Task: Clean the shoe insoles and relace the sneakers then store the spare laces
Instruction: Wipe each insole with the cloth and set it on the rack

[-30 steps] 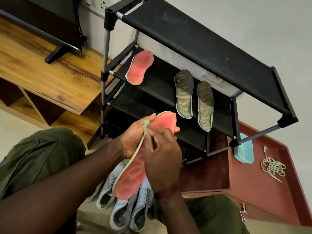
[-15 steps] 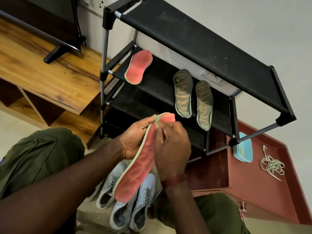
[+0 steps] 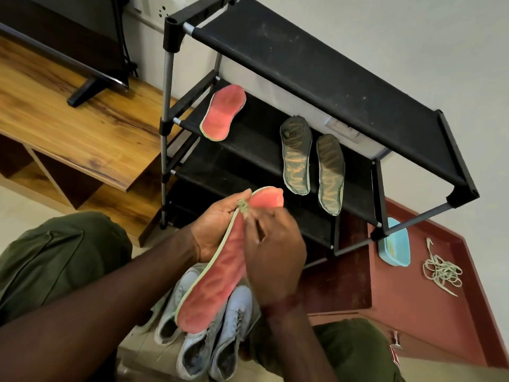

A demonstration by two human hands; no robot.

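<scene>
Gripping the red insole (image 3: 217, 285) near its top with the left hand (image 3: 217, 230), to keep it steady for rubbing. Pinching a small green wad (image 3: 243, 206) with the right hand (image 3: 272, 257), just above that grip. With the sneakers (image 3: 209, 340) right below, ready for later.

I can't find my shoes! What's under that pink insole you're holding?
Pale sneakers stand side by side under the held pink insole, openings up. The insole and the right hand cover parts of them.
</scene>
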